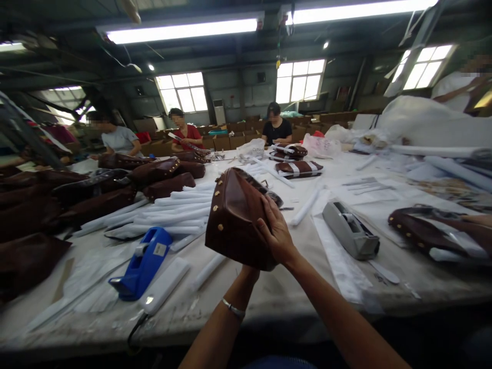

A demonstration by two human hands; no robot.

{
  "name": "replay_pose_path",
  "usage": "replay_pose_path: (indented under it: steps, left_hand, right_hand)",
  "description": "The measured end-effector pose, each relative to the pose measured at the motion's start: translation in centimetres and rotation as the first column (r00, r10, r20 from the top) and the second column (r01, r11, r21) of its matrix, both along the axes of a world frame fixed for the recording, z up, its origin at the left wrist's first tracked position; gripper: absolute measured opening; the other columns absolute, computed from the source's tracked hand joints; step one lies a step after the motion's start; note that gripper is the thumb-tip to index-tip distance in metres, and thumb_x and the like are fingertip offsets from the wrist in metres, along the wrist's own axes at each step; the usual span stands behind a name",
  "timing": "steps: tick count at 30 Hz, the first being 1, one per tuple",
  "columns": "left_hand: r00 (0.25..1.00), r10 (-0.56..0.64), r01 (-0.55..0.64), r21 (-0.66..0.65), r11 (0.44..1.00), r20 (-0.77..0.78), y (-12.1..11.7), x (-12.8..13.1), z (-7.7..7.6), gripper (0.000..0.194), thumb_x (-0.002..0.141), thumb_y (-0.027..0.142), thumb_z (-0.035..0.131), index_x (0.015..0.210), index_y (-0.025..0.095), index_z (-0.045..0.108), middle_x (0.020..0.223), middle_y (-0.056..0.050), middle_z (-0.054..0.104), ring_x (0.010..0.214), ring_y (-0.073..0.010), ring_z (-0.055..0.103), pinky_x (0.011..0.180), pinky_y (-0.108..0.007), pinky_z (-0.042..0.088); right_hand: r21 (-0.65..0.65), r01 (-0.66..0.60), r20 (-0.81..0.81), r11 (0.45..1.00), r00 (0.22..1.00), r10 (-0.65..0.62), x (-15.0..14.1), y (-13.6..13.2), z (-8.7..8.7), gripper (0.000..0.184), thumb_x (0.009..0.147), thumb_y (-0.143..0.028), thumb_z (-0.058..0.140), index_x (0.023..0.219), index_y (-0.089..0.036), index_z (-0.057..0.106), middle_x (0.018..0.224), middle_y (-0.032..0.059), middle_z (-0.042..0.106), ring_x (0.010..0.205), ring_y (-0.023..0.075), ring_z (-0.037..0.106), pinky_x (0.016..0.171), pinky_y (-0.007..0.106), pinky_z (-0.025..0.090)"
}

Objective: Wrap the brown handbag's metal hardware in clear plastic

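Observation:
A brown leather bag [234, 215] with gold studs along its edge is held up, tilted, above the table. My right hand [277, 233] presses against its right side, fingers laid along the leather. My left hand [250, 273] supports it from underneath; its fingers are hidden behind the bag, and a silver bracelet [233, 309] circles that wrist. Behind and left of the bag lies a pile of white paper rolls [172, 210]. A blue tape dispenser [142, 264] stands to the left, and a grey tape dispenser [349, 230] to the right.
More brown bags [100, 205] are heaped at the left. Taped bags [300, 168] lie at the back, and another studded bag [430, 233] at the right. A white device with a cord [167, 284] lies near the front edge. Several people work around the table.

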State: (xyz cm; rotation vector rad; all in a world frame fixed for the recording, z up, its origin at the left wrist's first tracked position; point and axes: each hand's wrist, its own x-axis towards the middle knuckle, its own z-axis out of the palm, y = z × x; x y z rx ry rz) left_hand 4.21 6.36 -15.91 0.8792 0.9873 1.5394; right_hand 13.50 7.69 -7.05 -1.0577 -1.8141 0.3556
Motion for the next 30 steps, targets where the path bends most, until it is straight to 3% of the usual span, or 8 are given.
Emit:
replay_pose_path:
  steps: [4,10,13,14,16,20,26,30]
  left_hand:
    - [0.96,-0.278,0.259,-0.272,0.927,-0.032,-5.1,0.8,-2.5,0.046,0.09,0.057,0.053,0.114,0.021,0.069,0.122,-0.014,0.069,0.122,-0.0274,0.06,0.105,-0.042,0.045]
    - [0.536,-0.842,0.734,-0.456,0.503,-0.067,-11.8,-3.6,1.3,0.042,0.078,0.052,0.073,0.091,0.012,0.075,0.086,-0.015,0.077,0.072,-0.0241,0.073,0.066,-0.036,0.057]
    - [0.639,-0.373,0.387,-0.138,0.912,-0.672,-10.9,-6.6,4.7,0.032,0.09,0.048,0.061,0.104,0.022,0.073,0.1,-0.007,0.077,0.093,-0.0214,0.073,0.088,-0.036,0.057]
    - [0.566,-0.138,0.275,0.029,0.961,-0.813,-10.2,-7.6,5.3,0.034,0.09,0.047,0.062,0.113,0.024,0.071,0.111,-0.007,0.075,0.107,-0.0232,0.07,0.099,-0.039,0.052]
    - [0.308,0.117,0.283,0.209,0.936,-0.944,-8.9,-9.5,5.1,0.057,0.084,0.048,0.07,0.134,0.025,0.059,0.133,-0.008,0.066,0.128,-0.0272,0.058,0.114,-0.047,0.041]
    - [-0.021,0.202,0.429,0.174,0.887,-0.979,-8.3,-11.8,2.2,0.076,0.08,0.027,0.073,0.149,0.022,0.04,0.15,-0.01,0.049,0.139,-0.0275,0.046,0.114,-0.05,0.041]
    - [-0.027,0.437,0.442,0.381,0.812,-0.899,-10.3,-11.9,-2.8,0.063,0.089,-0.002,0.04,0.146,0.024,0.046,0.144,-0.005,0.056,0.141,-0.022,0.043,0.119,-0.048,0.034]
    - [-0.009,0.489,0.415,0.442,0.795,-0.872,-11.0,-11.7,-5.5,0.057,0.092,0.001,0.041,0.144,0.025,0.049,0.138,-0.003,0.061,0.139,-0.0214,0.046,0.121,-0.048,0.03]
  right_hand:
    - [-0.154,0.104,0.386,0.983,0.922,-0.037,0.1,-0.3,-3.7,0.063,0.099,-0.055,0.042,0.154,-0.025,0.035,0.161,0.0096,0.031,0.149,0.0297,0.025,0.12,0.055,0.02]
    - [-0.18,0.066,0.52,0.981,0.853,0.038,-1.6,-1.8,-8.6,0.062,0.096,-0.054,0.051,0.147,-0.02,0.047,0.156,0.0127,0.039,0.147,0.0352,0.028,0.12,0.059,0.016]
    - [-0.206,0.038,0.497,0.978,0.865,0.07,-1.3,-2.1,-8.0,0.059,0.097,-0.047,0.053,0.148,-0.019,0.046,0.158,0.0128,0.035,0.148,0.0346,0.024,0.12,0.06,0.015]
    - [-0.246,-0.007,0.485,0.969,0.865,0.129,-0.7,-2.0,-7.4,0.059,0.097,-0.046,0.053,0.148,-0.019,0.045,0.158,0.0125,0.035,0.149,0.0337,0.023,0.12,0.059,0.016]
    - [-0.344,-0.166,0.447,0.924,0.837,0.317,1.2,-1.8,-6.0,0.058,0.096,-0.047,0.054,0.148,-0.021,0.045,0.157,0.01,0.036,0.149,0.0306,0.026,0.121,0.054,0.021]
    - [-0.404,-0.422,0.455,0.811,0.677,0.579,6.1,-2.3,-4.4,0.07,0.087,-0.051,0.067,0.149,-0.031,0.042,0.156,0.003,0.04,0.147,0.0305,0.03,0.122,0.053,0.02]
    - [-0.076,-0.317,0.653,0.945,0.701,0.288,8.9,-5.1,-10.1,0.083,0.083,0.003,0.041,0.155,-0.033,0.024,0.159,-0.0002,0.032,0.15,0.0251,0.022,0.121,0.055,0.023]
    - [0.078,-0.265,0.636,0.961,0.755,0.157,8.5,-6.1,-14.1,0.08,0.085,0.005,0.031,0.153,-0.036,0.028,0.155,-0.0024,0.041,0.148,0.0228,0.026,0.12,0.053,0.027]
